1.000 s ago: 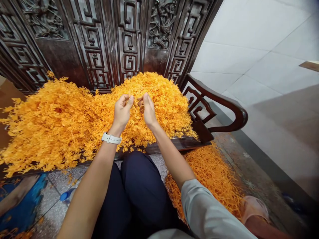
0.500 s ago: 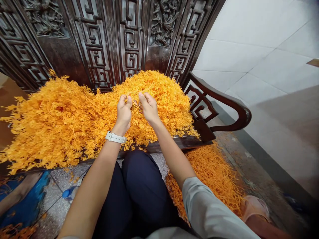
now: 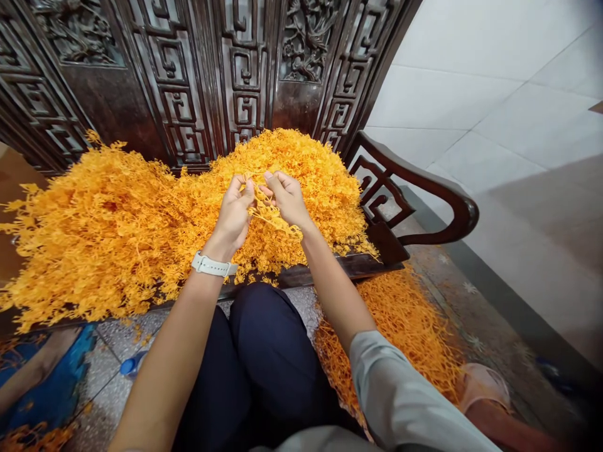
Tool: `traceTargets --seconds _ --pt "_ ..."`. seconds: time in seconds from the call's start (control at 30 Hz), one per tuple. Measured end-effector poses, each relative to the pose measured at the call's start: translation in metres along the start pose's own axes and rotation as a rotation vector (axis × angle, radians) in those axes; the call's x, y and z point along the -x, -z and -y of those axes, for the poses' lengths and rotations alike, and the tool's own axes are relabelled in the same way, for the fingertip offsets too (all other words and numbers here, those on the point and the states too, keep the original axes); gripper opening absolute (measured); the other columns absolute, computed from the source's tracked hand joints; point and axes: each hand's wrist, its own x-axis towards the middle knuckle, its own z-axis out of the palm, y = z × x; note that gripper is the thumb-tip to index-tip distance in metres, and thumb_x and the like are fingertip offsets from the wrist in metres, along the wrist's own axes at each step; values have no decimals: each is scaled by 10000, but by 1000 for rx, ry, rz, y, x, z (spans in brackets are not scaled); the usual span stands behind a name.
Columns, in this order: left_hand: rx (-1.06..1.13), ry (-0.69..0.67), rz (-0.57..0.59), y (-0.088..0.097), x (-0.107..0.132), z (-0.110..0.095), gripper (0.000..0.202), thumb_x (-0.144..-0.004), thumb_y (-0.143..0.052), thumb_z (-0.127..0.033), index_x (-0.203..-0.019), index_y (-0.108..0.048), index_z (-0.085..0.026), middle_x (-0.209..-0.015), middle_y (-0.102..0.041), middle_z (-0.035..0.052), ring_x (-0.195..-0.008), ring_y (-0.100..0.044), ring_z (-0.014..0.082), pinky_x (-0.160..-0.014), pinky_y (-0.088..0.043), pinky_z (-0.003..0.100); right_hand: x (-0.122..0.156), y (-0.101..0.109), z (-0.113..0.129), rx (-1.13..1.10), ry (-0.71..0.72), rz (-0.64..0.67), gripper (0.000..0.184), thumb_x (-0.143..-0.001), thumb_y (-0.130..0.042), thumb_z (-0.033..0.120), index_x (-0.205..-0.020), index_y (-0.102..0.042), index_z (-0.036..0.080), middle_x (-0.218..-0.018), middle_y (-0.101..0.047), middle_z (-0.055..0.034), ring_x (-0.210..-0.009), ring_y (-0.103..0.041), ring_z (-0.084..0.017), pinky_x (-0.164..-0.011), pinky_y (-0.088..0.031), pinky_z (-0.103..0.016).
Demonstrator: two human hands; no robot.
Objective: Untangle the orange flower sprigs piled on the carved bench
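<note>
In the head view, a thin yellow-orange plastic sprig [image 3: 272, 218] with small branching ends hangs between my hands. My left hand [image 3: 235, 210], with a pale watch strap on its wrist, pinches one part of it between thumb and fingers. Close by on the right, my right hand [image 3: 288, 198] is closed in a pinch on another part of the sprig. Exactly where the fingertips grip is partly hidden. Right behind and below both hands lies a big heap of similar yellow-orange sprigs [image 3: 127, 232], spread along the bench seat.
The dark carved wooden bench [image 3: 301, 103] has a curved armrest [image 3: 452, 207] at the right. A pile of orange plastic strands [image 3: 400, 333] lies on the floor by my right leg. At the lower left are a blue-capped bottle [image 3: 130, 365] and a person's bare limb [image 3: 40, 370].
The sprig now shows more plainly, its branching end drooping below my right hand. My right hand has shifted slightly right, and both hands stay close together over the heap.
</note>
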Motion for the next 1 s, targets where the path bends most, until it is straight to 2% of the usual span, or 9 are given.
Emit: traceTargets --seconds 0.13,0.3,0.43,0.57,0.63,0.77,0.93,1.0 --pt "42 54 54 -3 0 3 188 -1013 -651 -213 -831 -605 -200 -831 -641 46 -632 -547 119 -622 -483 242 1 -1 2 13 -59 75 603 -909 -608 793 -744 -462 232 -543 -485 79 -397 -375 -58 -400 -293 -234" --pt "34 43 77 -1 -5 6 191 -970 -671 -150 -796 -606 -192 -720 -537 7 -569 -467 100 -557 -435 218 1 -3 -3 13 -26 96 576 -921 -614 770 -781 -538 216 -562 -576 52 -419 -446 -72 -412 -333 -232" --pt "10 63 52 -2 -6 3 163 -934 -668 -88 -811 -625 -187 -737 -543 2 -566 -452 88 -512 -402 195 2 -4 -5 -7 -30 118 561 -938 -617 739 -762 -553 210 -563 -591 41 -428 -454 -75 -412 -329 -226" --pt "20 122 27 -2 -7 -1 182 -905 -651 -47 -802 -605 -191 -671 -508 -14 -503 -411 81 -465 -374 189 3 -5 -6 -51 -59 138 559 -906 -650 744 -773 -542 212 -584 -597 36 -460 -499 -82 -423 -347 -220" --pt "40 147 43 1 -7 -3 196 -885 -655 -46 -776 -577 -188 -637 -476 -26 -459 -370 70 -435 -350 181 4 -3 -5 -97 -87 167 561 -882 -681 743 -775 -515 218 -558 -545 59 -428 -428 -65 -406 -300 -213" --pt "34 228 90 13 -8 -8 162 -861 -691 -105 -775 -575 -179 -599 -443 -43 -401 -339 58 -371 -292 171 5 7 4 -209 -202 332 543 -892 -716 682 -777 -406 251 -473 -285 146 -392 -139 -36 -399 -155 -204" --pt "84 207 71 16 -10 -2 104 -864 -698 -135 -824 -613 -180 -664 -544 -7 -478 -480 86 -425 -392 172 1 17 19 -208 -207 347 542 -932 -712 625 -767 -354 253 -494 -291 136 -432 -106 -41 -415 -105 -202" --pt "161 199 99 12 -8 -1 98 -849 -705 -120 -832 -631 -181 -672 -532 -10 -498 -476 83 -460 -407 174 4 18 22 -272 -216 376 568 -952 -697 604 -728 -314 249 -485 -278 130 -421 -116 -41 -410 -119 -201"
